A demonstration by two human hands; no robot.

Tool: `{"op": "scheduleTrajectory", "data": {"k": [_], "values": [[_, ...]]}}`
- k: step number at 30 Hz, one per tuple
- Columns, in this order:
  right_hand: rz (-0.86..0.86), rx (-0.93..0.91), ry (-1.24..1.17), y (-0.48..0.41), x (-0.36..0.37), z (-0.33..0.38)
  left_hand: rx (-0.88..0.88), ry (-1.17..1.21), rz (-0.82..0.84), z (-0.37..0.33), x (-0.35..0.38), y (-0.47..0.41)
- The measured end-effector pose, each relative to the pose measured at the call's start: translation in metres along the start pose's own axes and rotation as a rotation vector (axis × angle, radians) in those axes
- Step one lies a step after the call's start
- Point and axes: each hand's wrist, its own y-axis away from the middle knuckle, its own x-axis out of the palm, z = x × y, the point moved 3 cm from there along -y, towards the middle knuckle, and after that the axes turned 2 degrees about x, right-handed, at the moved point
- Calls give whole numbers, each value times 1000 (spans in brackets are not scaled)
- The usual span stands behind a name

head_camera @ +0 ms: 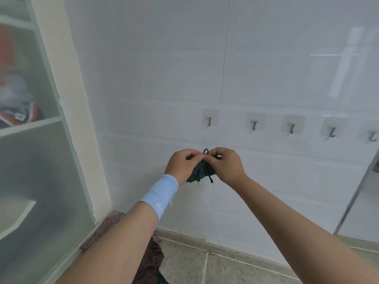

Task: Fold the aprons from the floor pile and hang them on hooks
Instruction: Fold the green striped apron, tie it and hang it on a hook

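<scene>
Both hands meet before the tiled wall, holding a small dark folded apron (pixel 202 172) between them: the left hand (pixel 182 162) pinches one side of the bundle's top and the right hand (pixel 225 165) the other, with a cord loop (pixel 205 151) standing up between the fingertips. The nearest hook (pixel 209 121) sits just above (four more run off to the right). To hang it well, hold the loop open and upright, lift it over the hook's tip, and release only once the weight settles there; the floor pile (pixel 150 261) lies below
</scene>
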Motion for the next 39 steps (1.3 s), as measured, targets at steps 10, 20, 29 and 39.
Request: {"op": "scheduleTrajectory", "data": {"k": [10,20,29,39], "values": [[-134,-68,195,-59,-11,42,34,27,20,-31,-13,-76],[-355,106,315,-92,-7,47,-55,-55,-12,-38,-2,-114],[-316,200,345,-83,-1,27,67,-145,90,-10,7,-91],[-252,-382,810,-43,12,2,160,-339,228,-1,7,-69]]}}
